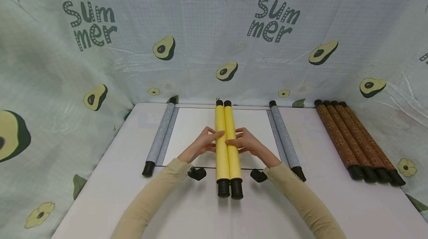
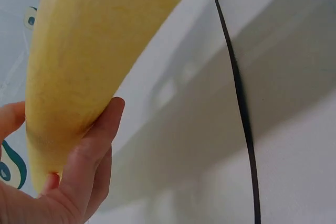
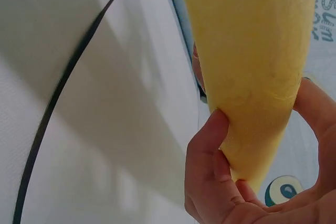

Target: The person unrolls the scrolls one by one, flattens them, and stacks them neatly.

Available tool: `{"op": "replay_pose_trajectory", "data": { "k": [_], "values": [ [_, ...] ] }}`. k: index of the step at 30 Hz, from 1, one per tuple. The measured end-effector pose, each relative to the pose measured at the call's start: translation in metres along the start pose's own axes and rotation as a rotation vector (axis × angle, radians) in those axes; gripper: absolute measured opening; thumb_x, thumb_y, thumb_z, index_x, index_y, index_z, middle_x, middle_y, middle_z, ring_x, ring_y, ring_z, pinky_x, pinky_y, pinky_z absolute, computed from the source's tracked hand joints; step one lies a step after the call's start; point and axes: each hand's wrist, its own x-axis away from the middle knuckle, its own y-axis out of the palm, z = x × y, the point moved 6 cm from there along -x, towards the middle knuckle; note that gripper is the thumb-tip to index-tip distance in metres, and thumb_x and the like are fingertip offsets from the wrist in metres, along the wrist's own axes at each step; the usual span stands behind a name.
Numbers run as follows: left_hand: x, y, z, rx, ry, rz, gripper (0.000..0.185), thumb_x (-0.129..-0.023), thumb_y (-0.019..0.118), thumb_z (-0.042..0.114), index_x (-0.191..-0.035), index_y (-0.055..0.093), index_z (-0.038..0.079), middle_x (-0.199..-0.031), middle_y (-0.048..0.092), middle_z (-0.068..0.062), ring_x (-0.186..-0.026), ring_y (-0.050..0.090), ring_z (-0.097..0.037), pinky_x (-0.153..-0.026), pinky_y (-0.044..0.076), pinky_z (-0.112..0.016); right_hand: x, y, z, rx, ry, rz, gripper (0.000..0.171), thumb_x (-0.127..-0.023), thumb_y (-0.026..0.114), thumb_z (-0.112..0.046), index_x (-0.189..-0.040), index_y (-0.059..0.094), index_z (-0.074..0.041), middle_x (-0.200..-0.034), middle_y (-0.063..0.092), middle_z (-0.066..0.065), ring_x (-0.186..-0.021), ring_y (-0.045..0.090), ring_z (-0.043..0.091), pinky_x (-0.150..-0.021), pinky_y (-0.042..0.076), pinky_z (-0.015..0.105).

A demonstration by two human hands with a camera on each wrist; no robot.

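Note:
Two yellow scroll rolls with black end caps stand side by side in the head view, the left yellow roll and the right yellow roll. My left hand grips the left one, its thumb across the front and its fingers behind. On the right one my right hand has the same kind of grip. Shadows show the rolls held above the white surface. Each wrist view shows one yellow roll up close, with the left hand and the right hand around it.
Behind the hands lies a white sheet between a left grey roller and a right grey roller. Several brown patterned rolls lie together at the right of the white table. An avocado-print cloth hangs around the table.

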Motion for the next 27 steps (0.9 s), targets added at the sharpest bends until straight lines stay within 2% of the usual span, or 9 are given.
{"op": "replay_pose_trajectory", "data": {
  "k": [6,13,16,21,27],
  "values": [
    [0.000,-0.001,-0.002,-0.008,-0.002,0.019,0.050,-0.082,0.063,0.028,-0.110,0.031,0.003,-0.096,0.050,-0.014,-0.067,0.061,-0.021,-0.056,0.053,-0.030,0.000,-0.001,0.002,-0.030,0.025,0.007,0.078,-0.076,0.069,-0.025,-0.134,0.021,-0.005,-0.131,0.038,0.021,-0.100,0.057,0.032,-0.074,0.052,0.040],
    [-0.002,-0.003,-0.008,0.016,-0.011,0.026,0.051,-0.084,0.059,0.028,-0.117,0.032,0.000,-0.106,0.050,-0.018,-0.080,0.062,-0.024,-0.065,0.054,-0.033,0.003,-0.003,0.003,-0.100,0.051,-0.021,0.072,-0.080,0.063,-0.019,-0.136,0.020,-0.004,-0.135,0.032,0.022,-0.108,0.053,0.038,-0.080,0.050,0.042],
    [-0.001,-0.003,-0.008,0.060,-0.011,0.006,0.044,-0.086,0.056,0.025,-0.114,0.033,0.001,-0.108,0.048,-0.017,-0.083,0.062,-0.026,-0.067,0.054,-0.033,0.004,-0.005,0.003,-0.144,0.053,-0.046,0.070,-0.081,0.061,-0.017,-0.136,0.020,-0.002,-0.134,0.033,0.023,-0.105,0.056,0.036,-0.082,0.049,0.043],
    [0.000,-0.003,-0.007,0.100,0.010,-0.028,0.033,-0.088,0.054,0.022,-0.109,0.036,0.003,-0.102,0.047,-0.013,-0.077,0.060,-0.021,-0.062,0.052,-0.027,0.006,-0.010,0.004,-0.187,0.049,-0.094,0.069,-0.082,0.057,-0.016,-0.137,0.018,-0.001,-0.126,0.041,0.025,-0.090,0.061,0.027,-0.082,0.050,0.041],
    [-0.001,-0.005,-0.009,0.132,0.023,-0.040,0.034,-0.088,0.053,0.019,-0.112,0.040,-0.002,-0.098,0.051,-0.013,-0.075,0.058,-0.018,-0.061,0.050,-0.025,0.006,-0.017,0.010,-0.203,0.035,-0.105,0.069,-0.083,0.054,-0.015,-0.140,0.015,-0.003,-0.125,0.041,0.026,-0.084,0.061,0.021,-0.077,0.051,0.036]
  ]
}}
